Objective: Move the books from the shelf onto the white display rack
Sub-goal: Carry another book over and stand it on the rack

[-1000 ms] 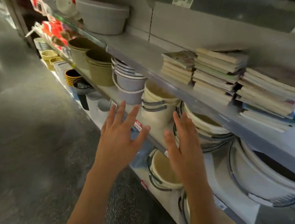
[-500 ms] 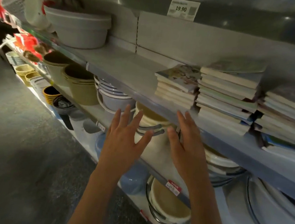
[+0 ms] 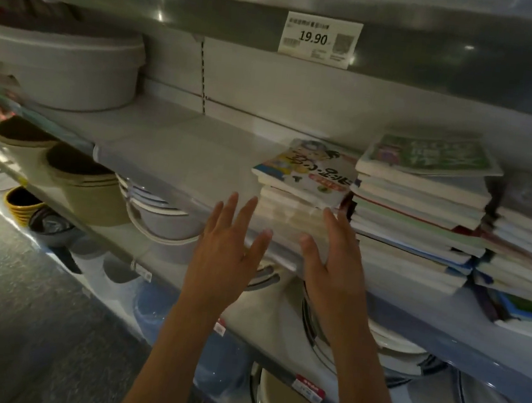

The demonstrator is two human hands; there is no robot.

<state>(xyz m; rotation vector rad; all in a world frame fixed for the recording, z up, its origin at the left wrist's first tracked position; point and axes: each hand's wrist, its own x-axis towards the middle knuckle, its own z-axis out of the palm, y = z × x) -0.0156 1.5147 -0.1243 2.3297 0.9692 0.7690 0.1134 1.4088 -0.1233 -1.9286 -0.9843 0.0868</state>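
Both my hands are raised in front of the shelf [image 3: 177, 154], fingers straight and spread, holding nothing. My left hand [image 3: 223, 256] is just left of the nearest pile of books [image 3: 297, 205], and my right hand [image 3: 333, 268] is in front of that pile's lower part, covering its bottom corner; I cannot tell whether either hand touches the books or the shelf edge.

The books lie flat in three piles on the shelf's right side. The nearest pile has a cartoon cover on top, sitting slightly askew. The middle pile [image 3: 418, 218] is taller, topped by a green cover whose print is too blurred to read. The third pile [image 3: 528, 244] is cut off by the right edge and smeared.

A price tag [image 3: 319, 40] reading 19.90 hangs above. A big grey tub [image 3: 57, 68] stands at the shelf's left end, partly out of view. Below, buckets [image 3: 93, 195] and basins are stacked, mostly hidden by the shelf and my arms. The white rack is not in view.
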